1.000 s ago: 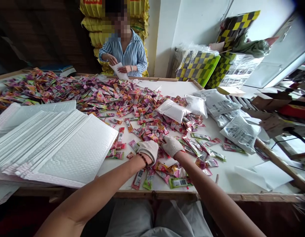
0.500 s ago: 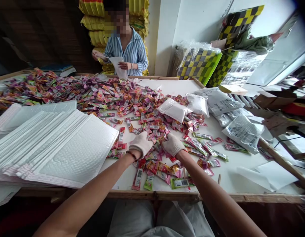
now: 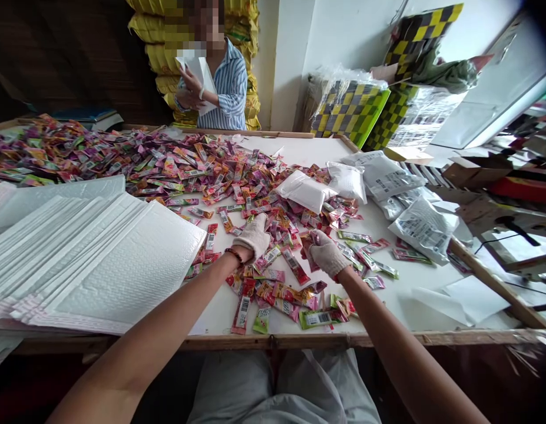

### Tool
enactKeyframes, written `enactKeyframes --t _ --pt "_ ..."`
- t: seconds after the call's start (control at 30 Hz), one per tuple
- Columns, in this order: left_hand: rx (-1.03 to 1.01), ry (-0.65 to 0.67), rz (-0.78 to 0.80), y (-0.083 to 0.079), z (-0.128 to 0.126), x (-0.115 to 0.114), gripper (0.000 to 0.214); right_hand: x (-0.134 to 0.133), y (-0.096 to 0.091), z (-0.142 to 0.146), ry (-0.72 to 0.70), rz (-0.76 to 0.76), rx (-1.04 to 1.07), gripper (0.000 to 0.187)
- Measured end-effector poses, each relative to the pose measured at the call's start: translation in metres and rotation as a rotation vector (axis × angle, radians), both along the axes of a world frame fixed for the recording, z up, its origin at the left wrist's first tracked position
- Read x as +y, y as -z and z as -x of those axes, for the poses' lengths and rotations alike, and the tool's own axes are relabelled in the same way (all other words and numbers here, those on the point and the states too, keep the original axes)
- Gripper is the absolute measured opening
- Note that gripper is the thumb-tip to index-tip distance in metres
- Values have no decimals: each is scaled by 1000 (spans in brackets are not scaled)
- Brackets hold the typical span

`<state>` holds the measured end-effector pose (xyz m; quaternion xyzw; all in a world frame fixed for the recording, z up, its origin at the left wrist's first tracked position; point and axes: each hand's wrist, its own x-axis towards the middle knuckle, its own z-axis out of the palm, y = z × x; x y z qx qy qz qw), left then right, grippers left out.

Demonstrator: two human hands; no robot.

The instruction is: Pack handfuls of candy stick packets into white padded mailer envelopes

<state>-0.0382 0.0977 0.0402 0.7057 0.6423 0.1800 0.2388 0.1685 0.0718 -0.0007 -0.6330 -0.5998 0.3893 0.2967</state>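
Note:
Both my hands wear white knit gloves and work in a heap of small colourful sachets (image 3: pixel 197 171) spread over a white table (image 3: pixel 299 156). My left hand (image 3: pixel 254 236) lies knuckles-up on the sachets with its fingers curled down into them. My right hand (image 3: pixel 326 254) is closed around a small bunch of sachets (image 3: pixel 308 242), lifted slightly off the pile. More loose sachets (image 3: pixel 281 294) lie between my hands and the table's front edge.
A fanned stack of white bubble mailers (image 3: pixel 100 259) fills the left. Filled white mailers (image 3: pixel 304 191) and labelled plastic parcels (image 3: pixel 425 227) lie on the right. A person in a striped shirt (image 3: pixel 228 88) holds up a white mailer across the table. Checkered boxes (image 3: pixel 350 112) stand behind.
My hands have moved apart and further into the pile, the right one closing on several sachets. The person opposite has raised the white mailer from table height to the chest.

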Motion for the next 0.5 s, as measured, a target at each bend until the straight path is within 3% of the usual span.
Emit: enactKeyframes --t 0.1,0.17,0.23,0.3,0.4,0.5 --pt "166 47 80 2 -6 -1 36 -2 -4 4 -8 60 -251 19" --pt "296 96 146 13 -13 -3 41 -2 -1 12 -39 104 -467 33" --pt "364 132 183 24 -19 -5 37 -1 3 21 -98 163 -602 45" --pt "370 154 187 29 -20 -6 30 1 6 26 -180 186 -660 42" --pt "370 177 155 23 -13 -6 33 1 3 23 -286 133 -657 28" --pt "336 197 89 6 -1 -12 45 -4 -6 8 -327 14 -604 18"
